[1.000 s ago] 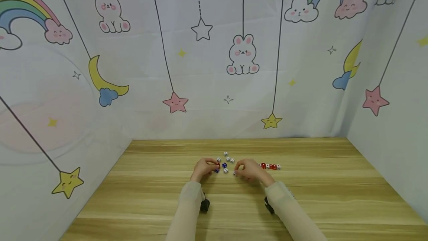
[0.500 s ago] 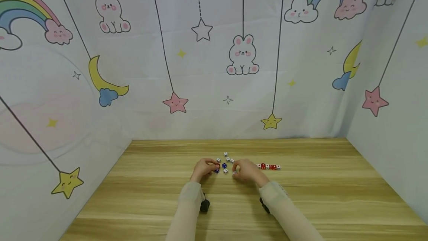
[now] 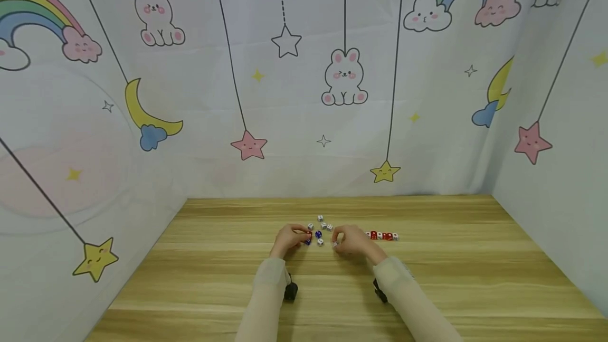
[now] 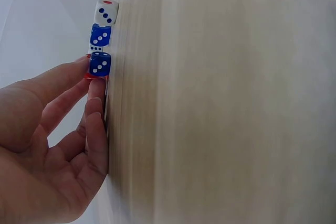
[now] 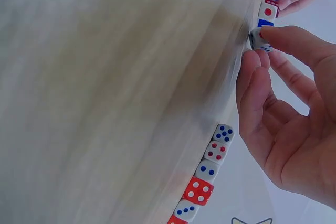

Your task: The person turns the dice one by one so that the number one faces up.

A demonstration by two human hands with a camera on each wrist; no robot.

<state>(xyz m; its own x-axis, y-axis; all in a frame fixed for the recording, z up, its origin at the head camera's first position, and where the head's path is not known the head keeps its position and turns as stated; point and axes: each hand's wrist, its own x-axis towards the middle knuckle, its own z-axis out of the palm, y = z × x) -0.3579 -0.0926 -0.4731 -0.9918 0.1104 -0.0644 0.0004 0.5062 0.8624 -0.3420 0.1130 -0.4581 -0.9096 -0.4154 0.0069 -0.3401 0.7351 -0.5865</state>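
Note:
My left hand (image 3: 288, 238) holds a red die (image 3: 309, 235) between thumb and fingers, at the left edge of a loose group of dice. In the left wrist view a blue die (image 4: 100, 64) stands before that red one and hides most of it. A white die (image 5: 257, 39) is pinched in my right hand (image 3: 352, 240), low over the table or touching it; I cannot tell which. Between the hands lie another blue die (image 3: 318, 234) and a white die (image 3: 320, 242).
Several white dice (image 3: 324, 225) lie loosely behind the hands. Right of my right hand runs a straight row of red and white dice (image 3: 388, 236). The wood-grain table (image 3: 228, 278) ends at a patterned cloth wall (image 3: 294, 173) at the back.
My right hand has shifted slightly left and then back to the right with the white die. The left hand stays in place on the red die.

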